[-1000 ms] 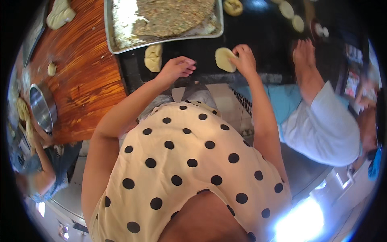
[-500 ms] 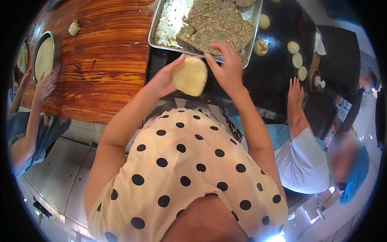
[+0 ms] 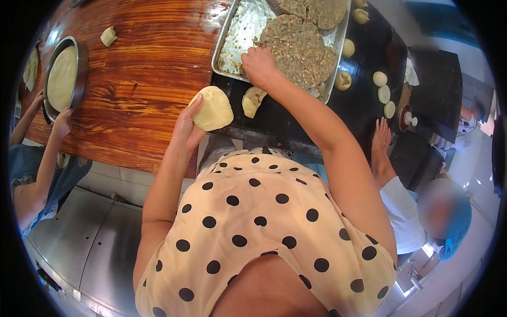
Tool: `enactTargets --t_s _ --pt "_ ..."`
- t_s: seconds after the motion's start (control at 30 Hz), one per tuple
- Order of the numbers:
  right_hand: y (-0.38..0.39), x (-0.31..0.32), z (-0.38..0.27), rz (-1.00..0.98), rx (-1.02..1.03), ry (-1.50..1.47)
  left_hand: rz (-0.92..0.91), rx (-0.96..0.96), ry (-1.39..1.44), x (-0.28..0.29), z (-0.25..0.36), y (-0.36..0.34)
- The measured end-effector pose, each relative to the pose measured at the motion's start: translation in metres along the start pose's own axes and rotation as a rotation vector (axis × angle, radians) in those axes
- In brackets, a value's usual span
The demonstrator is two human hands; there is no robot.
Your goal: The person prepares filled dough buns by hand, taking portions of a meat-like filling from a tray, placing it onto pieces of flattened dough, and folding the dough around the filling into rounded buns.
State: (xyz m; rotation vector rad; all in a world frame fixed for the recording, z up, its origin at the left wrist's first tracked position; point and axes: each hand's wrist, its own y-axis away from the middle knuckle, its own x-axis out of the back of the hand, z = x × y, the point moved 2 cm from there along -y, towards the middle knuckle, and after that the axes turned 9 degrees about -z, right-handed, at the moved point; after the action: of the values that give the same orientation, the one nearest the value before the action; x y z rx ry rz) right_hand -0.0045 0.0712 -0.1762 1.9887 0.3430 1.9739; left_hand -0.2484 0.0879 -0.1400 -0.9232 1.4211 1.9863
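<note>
My left hand (image 3: 189, 121) holds up a flat round of pale dough (image 3: 213, 109) near the table's front edge, thumb on its face and fingers beneath. Across the tray's near edge reaches my right hand (image 3: 260, 66), its fingers curled beside the left edge of a brown, chunky filling (image 3: 300, 50). Whatever lies inside those fingers is hidden. The filling sits in a metal tray (image 3: 232, 53), with a second mass of it farther back. Between my hands, a folded lump of dough (image 3: 253, 102) lies on the black surface.
Several dough balls (image 3: 348, 47) and pressed discs (image 3: 384, 94) lie right of the tray, near a white-handled stamp (image 3: 410, 120). A co-worker's hand (image 3: 381, 138) rests there. At left, another person's hands hold a round dough-filled pan (image 3: 83, 79). A dough scrap (image 3: 108, 36) lies on the wooden table (image 3: 148, 79).
My right hand has left the dough round and moved into the tray. My left hand has shifted left with the round. The folded dough lump now shows. The left-hand person's grip on the pan has lowered.
</note>
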Motion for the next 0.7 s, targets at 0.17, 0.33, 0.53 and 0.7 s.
enactTargets --t_s 0.17,0.33,0.53,0.7 --pt "-0.009 -0.013 0.010 -0.052 -0.078 -0.152 0.058 0.027 -0.113 -0.008 0.003 -0.007" --pt "0.012 0.023 0.017 0.151 -0.070 -0.448 -0.006 0.001 -0.105 -0.029 0.003 -0.026" --pt "0.081 0.094 -0.007 0.781 -0.098 -0.976 -0.177 0.012 0.069 -0.059 -0.002 -0.073" --pt "0.116 0.078 -0.013 0.940 -0.118 -0.817 -0.426 0.039 0.007 -0.129 -0.017 -0.085"
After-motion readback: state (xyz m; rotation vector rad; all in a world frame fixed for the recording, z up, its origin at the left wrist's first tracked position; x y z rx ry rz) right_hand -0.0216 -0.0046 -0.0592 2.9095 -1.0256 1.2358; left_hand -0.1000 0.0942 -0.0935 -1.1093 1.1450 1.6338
